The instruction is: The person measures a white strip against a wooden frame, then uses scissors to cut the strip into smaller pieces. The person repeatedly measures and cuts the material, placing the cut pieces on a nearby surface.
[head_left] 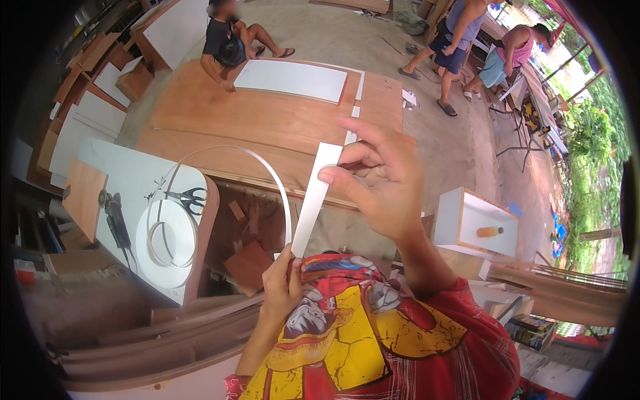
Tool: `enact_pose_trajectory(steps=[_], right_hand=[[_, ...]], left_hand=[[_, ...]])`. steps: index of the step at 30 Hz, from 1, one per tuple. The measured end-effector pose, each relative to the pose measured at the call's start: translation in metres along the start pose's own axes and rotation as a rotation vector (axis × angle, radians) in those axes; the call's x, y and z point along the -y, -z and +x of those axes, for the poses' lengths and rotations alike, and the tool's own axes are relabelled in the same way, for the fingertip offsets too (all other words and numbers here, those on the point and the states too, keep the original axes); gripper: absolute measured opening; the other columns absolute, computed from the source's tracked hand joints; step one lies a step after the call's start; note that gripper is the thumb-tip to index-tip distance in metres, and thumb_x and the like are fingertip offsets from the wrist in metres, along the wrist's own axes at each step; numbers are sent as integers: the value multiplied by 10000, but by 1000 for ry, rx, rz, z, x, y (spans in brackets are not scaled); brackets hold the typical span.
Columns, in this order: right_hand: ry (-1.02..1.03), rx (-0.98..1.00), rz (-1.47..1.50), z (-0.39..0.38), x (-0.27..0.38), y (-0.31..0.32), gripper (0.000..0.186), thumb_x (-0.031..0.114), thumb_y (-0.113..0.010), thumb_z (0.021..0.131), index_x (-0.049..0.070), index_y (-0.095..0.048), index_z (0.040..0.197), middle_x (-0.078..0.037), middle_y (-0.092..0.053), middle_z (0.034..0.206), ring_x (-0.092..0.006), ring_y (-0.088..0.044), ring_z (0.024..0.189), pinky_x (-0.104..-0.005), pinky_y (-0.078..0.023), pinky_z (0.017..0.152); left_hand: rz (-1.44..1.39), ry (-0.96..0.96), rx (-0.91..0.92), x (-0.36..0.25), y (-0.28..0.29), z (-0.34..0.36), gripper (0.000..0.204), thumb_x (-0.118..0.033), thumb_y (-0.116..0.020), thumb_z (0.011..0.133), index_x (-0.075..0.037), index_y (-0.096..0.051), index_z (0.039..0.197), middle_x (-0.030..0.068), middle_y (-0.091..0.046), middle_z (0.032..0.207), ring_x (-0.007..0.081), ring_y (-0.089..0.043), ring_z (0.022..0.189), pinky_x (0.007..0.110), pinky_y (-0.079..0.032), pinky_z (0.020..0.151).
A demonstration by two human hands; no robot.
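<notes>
Pinches the white strip [309,205] high with right hand [385,181], low with left hand [282,280]. Probably light and bendable; best held edgewise.

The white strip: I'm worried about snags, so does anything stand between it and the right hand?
Nothing visible does. The right hand has its thumb over the white strip near the top end; the left hand holds the lower end. The curved band arches to the strip's left.

Free room separates the hands [387,183] from the white box [448,219]; looping strip [286,205] blocks left.
</notes>
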State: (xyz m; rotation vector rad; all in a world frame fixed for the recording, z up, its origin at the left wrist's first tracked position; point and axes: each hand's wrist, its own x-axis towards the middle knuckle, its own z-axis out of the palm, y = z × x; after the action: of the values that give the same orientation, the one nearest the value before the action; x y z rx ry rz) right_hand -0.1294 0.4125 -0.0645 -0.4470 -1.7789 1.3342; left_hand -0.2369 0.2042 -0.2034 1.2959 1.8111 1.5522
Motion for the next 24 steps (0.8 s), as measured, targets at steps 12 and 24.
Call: enact_pose_trajectory(steps=[12,24], right_hand=[[-514,178,909,-42,-22,-42,375,291,-450,1122,-24,-502,1319,-113,-634,967,-218,-643,920,-344,-526,847],[-292,-225,875,30,-20,-7,296,331,-461,1116,102,-490,931,45,-313,648,-92,-295,548,-272,-279,516]], left_hand=[[32,-59,2,-27,2,13,207,-17,-547,1029,51,-587,1221,54,-577,737,105,-519,624,244,-437,577],[-5,92,168,-44,13,22,302,-205,-478,1108,11,-586,926,50,-553,653,102,-516,573,274,-423,551]])
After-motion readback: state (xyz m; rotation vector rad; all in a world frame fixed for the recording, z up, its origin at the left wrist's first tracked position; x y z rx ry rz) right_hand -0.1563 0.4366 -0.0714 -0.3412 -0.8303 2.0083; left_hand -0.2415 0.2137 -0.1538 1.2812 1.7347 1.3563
